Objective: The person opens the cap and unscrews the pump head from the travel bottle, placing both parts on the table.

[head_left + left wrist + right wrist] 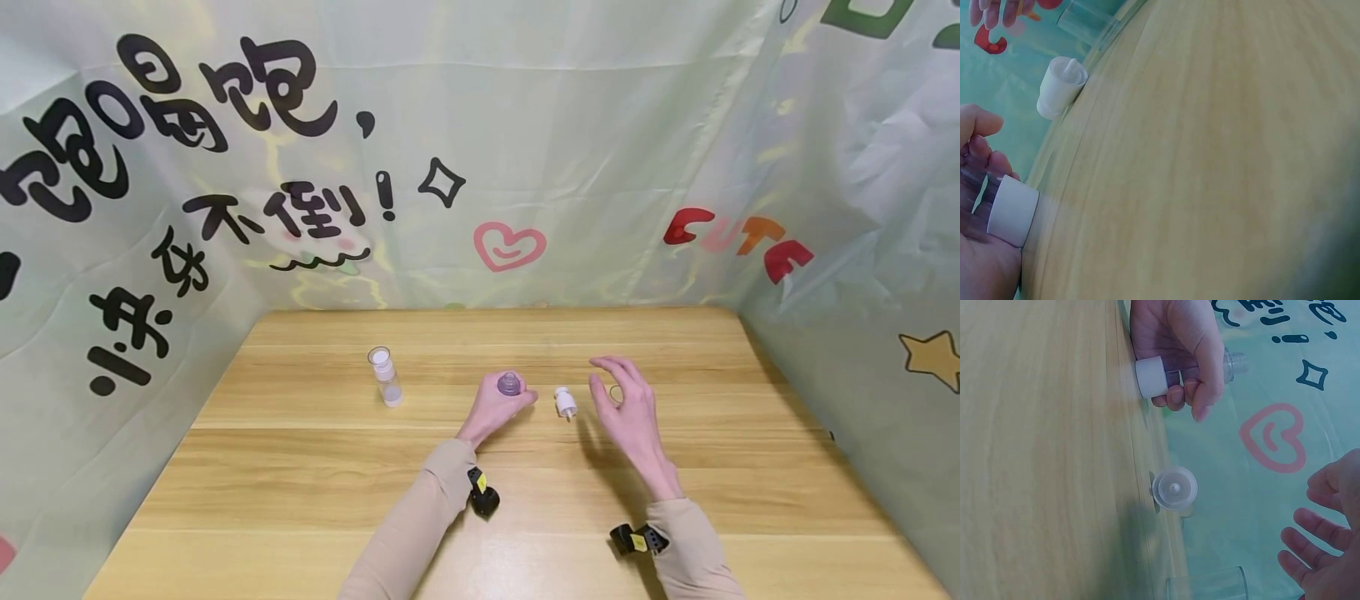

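My left hand (491, 408) has its fingers curled round a clear bottle (508, 384) with a white base (1151, 377). The bottle stands upright on the table, its bare threaded neck (1235, 365) showing above the hand. Just right of that hand, a white pump head (566, 403) lies on its side, its short stem pointing toward the near edge. My right hand (627, 410) hovers over the table beyond the pump head, fingers spread and holding nothing. Below and behind it is a clear cap (1210, 586), partly hidden by the hand in the head view.
A second small bottle (387, 380) with a white top and a clear cover stands to the left on the wooden table (300, 483). Printed cloth (600, 150) hangs behind the table and along both sides.
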{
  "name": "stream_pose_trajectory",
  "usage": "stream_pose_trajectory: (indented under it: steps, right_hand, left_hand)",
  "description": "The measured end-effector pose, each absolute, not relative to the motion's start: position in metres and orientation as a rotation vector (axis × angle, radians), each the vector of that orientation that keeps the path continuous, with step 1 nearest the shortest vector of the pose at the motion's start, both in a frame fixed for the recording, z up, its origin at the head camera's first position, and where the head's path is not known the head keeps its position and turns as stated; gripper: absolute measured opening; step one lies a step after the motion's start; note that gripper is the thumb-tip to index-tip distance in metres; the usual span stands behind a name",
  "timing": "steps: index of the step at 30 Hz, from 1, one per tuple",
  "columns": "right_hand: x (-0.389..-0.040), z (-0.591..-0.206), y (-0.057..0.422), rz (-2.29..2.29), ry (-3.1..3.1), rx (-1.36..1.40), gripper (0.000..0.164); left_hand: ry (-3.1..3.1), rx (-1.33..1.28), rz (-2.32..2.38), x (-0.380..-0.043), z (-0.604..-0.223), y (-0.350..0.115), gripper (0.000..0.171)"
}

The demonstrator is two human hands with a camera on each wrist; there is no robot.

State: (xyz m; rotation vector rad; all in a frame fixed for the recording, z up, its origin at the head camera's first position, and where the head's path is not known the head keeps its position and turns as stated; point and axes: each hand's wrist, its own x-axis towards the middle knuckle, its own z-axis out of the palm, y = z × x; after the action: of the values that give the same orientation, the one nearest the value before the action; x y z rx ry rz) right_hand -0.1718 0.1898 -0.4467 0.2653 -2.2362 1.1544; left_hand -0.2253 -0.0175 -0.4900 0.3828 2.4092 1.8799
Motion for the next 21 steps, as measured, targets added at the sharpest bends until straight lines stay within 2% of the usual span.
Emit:
stream_pose_trajectory:
  steps: [13, 21]
  right_hand:
    - [-0.1713, -0.4474, 0.1889, 1.138, -2.241, 0.269, 0.028]
    - [-0.1717, -0.448, 0.189, 1.132, -2.248, 0.277, 0.028]
  left_hand:
    - [2.323, 0.389, 1.954, -0.229, -0.4995, -0.0197, 0.024]
    - [2.198, 0.438, 2.034, -0.2288, -0.4982, -0.0206, 0.049]
